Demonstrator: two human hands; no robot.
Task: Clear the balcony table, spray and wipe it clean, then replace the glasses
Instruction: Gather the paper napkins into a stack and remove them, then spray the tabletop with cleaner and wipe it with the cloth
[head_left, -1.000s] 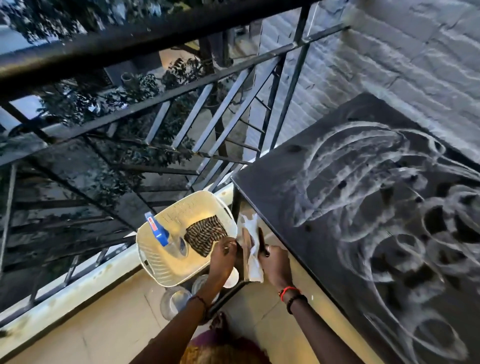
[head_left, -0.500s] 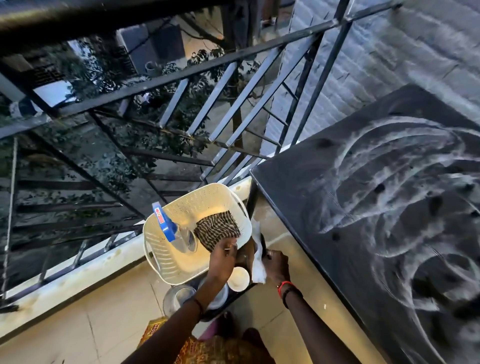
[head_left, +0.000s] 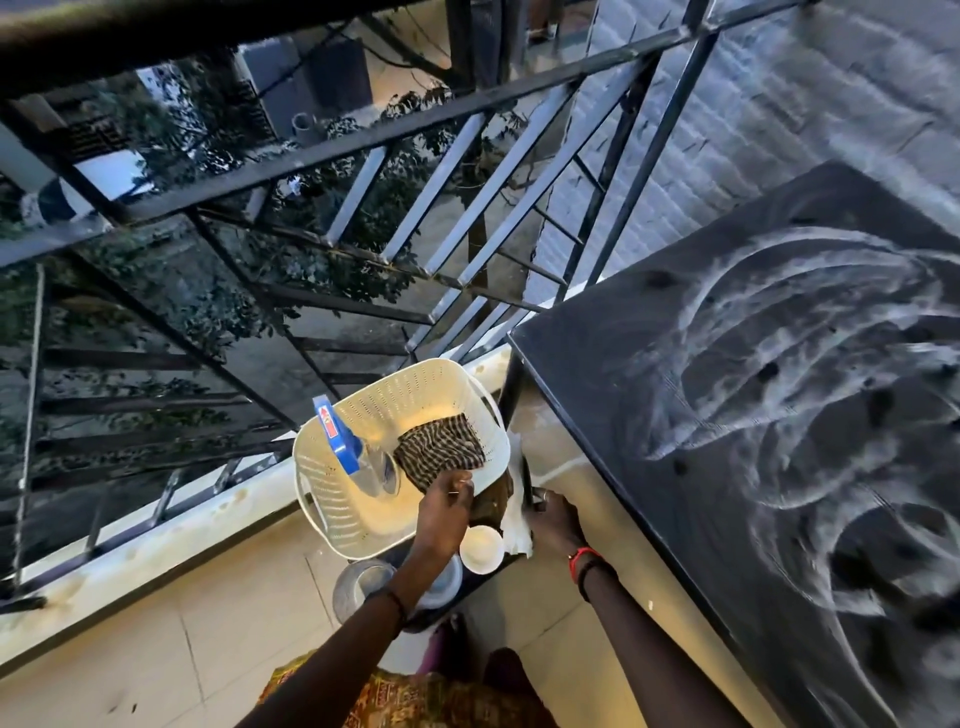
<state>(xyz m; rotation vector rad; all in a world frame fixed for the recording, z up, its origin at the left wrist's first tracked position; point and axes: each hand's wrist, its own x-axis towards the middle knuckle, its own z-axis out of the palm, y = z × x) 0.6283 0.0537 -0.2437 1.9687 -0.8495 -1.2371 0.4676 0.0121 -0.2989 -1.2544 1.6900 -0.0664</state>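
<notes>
Fetching a wipe, likely: left hand (head_left: 445, 514) is pinching striped cloth (head_left: 439, 452) in basket (head_left: 415, 371), right hand (head_left: 551, 522) is gripping white rag (head_left: 516, 525); streaky counter (head_left: 623, 415) at 3 o'clock is awaiting wiping.

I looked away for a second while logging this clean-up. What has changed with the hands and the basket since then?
The left hand has shifted from the rim of the basket onto the checked cloth inside and seems to pinch its near corner. The right hand keeps its grip on the white cloth beside the table. Basket, spray bottle and smeared table stayed put.
</notes>
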